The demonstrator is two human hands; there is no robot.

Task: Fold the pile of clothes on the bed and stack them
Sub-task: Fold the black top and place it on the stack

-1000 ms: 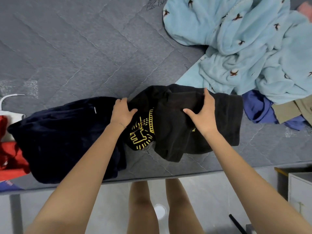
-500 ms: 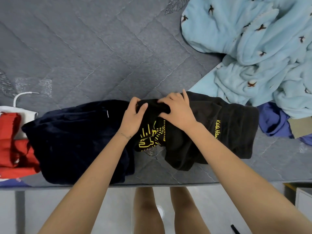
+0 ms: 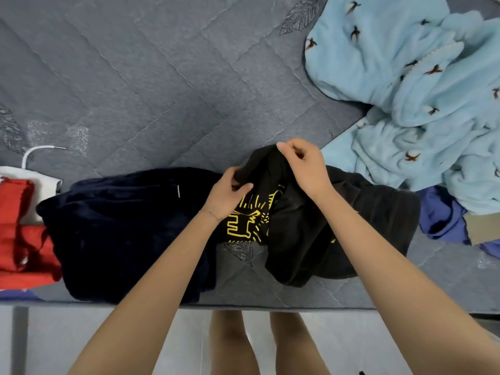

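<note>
A black T-shirt [image 3: 373, 220] with a yellow print lies crumpled near the front edge of the grey bed [image 3: 162, 90]. My left hand [image 3: 230, 194] pinches its fabric at the left, just above the print. My right hand [image 3: 303, 165] grips a raised fold of the same shirt, a little higher and to the right. A folded dark navy garment [image 3: 119, 226] lies directly left of the shirt. Folded red clothes [image 3: 24, 239] sit at the far left edge.
A light blue fleece blanket with bird prints [image 3: 422, 90] is heaped at the back right. A blue garment [image 3: 441, 215] and a tan one [image 3: 484, 226] lie under its edge. A white hanger hook [image 3: 35, 152] shows at the left. The bed's front edge runs above my legs.
My right hand has slid left from the shirt's middle to its top left part and lifted a fold there. My left hand now pinches the fabric close beside it.
</note>
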